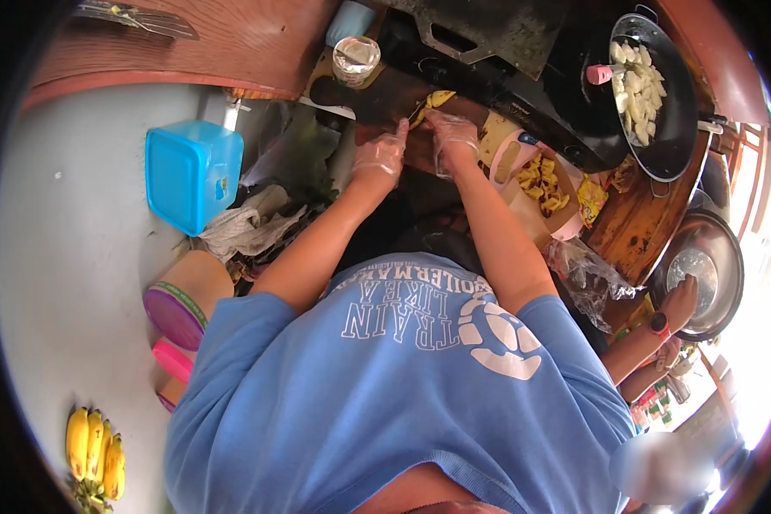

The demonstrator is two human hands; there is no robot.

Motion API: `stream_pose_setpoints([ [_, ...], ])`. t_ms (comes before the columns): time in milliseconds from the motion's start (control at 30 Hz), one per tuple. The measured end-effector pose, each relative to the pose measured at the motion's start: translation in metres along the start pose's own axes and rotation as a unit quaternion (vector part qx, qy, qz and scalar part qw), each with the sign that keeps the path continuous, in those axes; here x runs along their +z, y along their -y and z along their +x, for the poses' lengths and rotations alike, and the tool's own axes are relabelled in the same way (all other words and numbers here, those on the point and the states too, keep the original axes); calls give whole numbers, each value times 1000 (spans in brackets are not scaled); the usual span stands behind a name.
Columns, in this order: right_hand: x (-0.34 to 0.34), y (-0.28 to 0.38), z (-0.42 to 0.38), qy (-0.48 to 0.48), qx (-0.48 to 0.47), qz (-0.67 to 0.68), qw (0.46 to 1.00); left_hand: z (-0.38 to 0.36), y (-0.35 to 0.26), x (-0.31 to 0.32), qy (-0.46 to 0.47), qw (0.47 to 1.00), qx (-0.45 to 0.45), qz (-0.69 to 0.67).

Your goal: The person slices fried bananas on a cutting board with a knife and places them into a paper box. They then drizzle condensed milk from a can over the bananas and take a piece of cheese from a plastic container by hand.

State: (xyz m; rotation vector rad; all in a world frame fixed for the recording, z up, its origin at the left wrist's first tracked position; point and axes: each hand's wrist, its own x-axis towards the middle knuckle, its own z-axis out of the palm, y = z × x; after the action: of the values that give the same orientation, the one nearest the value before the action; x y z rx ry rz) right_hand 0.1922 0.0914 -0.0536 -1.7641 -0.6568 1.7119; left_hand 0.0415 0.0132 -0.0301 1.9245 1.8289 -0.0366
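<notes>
My left hand [380, 156], in a clear plastic glove, is beside the lower end of a yellow banana piece [439, 98]. Its index finger points forward and the other fingers are curled; what they hold, if anything, is hidden. My right hand [452, 139], also gloved, pinches the same piece from the right. The piece lies over a dark brown board [377, 104] and shows a dark edge. Right of my right hand, yellow peels [541, 184] fill an open box.
A black pan [677, 111] with pale pieces and a pink-handled tool is at upper right, beside the black stove [522, 120]. Another person's hand [681, 300] reaches into a metal basin [718, 257]. A blue container [193, 171] and bananas [94, 445] are left.
</notes>
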Motion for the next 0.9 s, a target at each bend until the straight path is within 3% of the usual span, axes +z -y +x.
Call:
stream_pose_setpoints([
  [167,-5,-7,11,-18,-23,-70,997,-2,10,-5,12,999,0,-39],
  [233,-11,-10,11,-16,-22,-81,996,6,12,-2,-64,994,12,-86],
  [367,-13,-6,8,-13,-7,-109,994,-1,18,-4,-108,984,16,-141],
  [433,-15,-6,8,-15,-3,-113,993,-7,21,-13,-70,987,-51,-136],
  [500,-17,-10,10,-15,2,-116,993,-11,25,-17,-70,985,-62,-148],
  [567,-18,-14,16,-33,0,-151,988,-13,32,-19,-162,953,-1,-256],
  [667,-22,-25,23,-47,-29,-99,994,-7,23,-40,-95,985,10,-146],
  [800,-19,-14,10,-62,-32,-128,989,19,9,-42,13,1000,26,5],
  [900,-18,-24,22,-75,-37,-221,972,22,10,-40,27,999,28,-4],
])
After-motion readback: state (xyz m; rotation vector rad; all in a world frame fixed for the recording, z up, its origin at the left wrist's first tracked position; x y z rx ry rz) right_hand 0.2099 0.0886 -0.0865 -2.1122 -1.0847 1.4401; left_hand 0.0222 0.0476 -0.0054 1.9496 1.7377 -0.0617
